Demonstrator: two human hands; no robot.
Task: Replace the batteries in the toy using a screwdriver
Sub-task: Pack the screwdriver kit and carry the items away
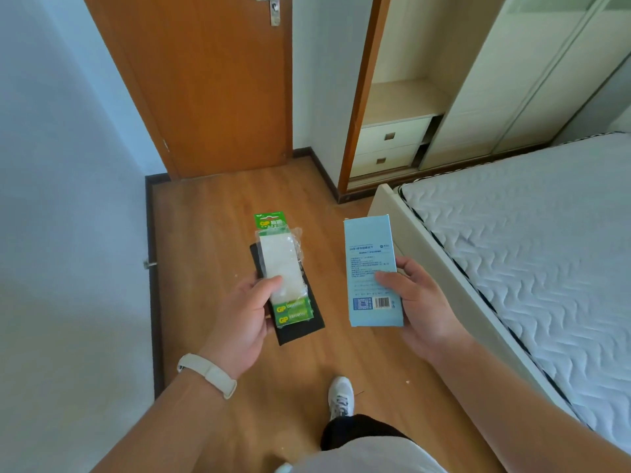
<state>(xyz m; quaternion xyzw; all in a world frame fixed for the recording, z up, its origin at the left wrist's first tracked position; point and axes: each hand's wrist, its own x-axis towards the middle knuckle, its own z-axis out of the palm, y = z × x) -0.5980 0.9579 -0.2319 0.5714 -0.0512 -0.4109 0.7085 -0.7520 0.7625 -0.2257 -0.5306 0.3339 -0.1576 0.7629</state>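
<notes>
Head view: left grip (244,317) around battery pack (280,257), right grip (421,300) around blue box (368,245)

Black slab (307,332): mostly covered by the battery pack (278,257); what it is cannot be told.
Left hand (239,319): fingers hidden beneath the slab, only the thumb shows.
Blue box (370,254): print too small to read; the right hand (423,302) covers part of its right side.
Door (211,90): top cut off.
Bed (529,250): runs past the right edge.
</notes>
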